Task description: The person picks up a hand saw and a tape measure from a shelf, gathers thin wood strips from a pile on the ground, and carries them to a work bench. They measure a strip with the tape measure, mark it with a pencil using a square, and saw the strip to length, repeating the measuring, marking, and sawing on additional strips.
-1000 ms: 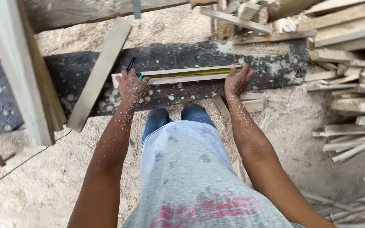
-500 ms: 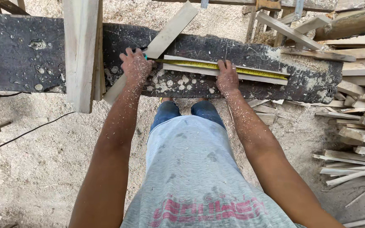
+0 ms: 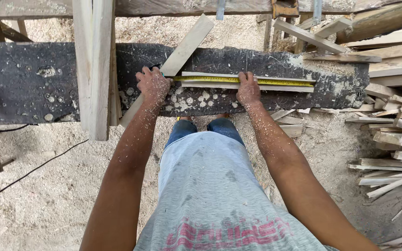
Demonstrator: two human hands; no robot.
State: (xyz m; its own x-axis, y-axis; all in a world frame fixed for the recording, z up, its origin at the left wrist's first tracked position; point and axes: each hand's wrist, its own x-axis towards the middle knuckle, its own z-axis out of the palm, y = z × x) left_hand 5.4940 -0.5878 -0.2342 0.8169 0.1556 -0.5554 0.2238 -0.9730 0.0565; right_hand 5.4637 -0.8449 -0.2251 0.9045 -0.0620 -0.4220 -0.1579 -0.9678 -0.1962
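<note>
A thin pale wooden strip lies along a dark, sawdust-speckled bench top. A yellow tape measure blade is stretched along the strip. My left hand grips the left end of the tape, where a small dark case shows under the fingers. My right hand presses down on the tape and strip near the middle. Both forearms are dusted with sawdust. A flat board leans diagonally across the bench just beside my left hand.
Upright pale planks stand at the bench's left. A heap of wood offcuts covers the ground on the right. Sawdust covers the floor, with a black cable at the left. More timber lies behind the bench.
My right hand has slid left along the strip, from its right end to near its middle. My left hand stays at the tape's left end. The view has shifted left.
</note>
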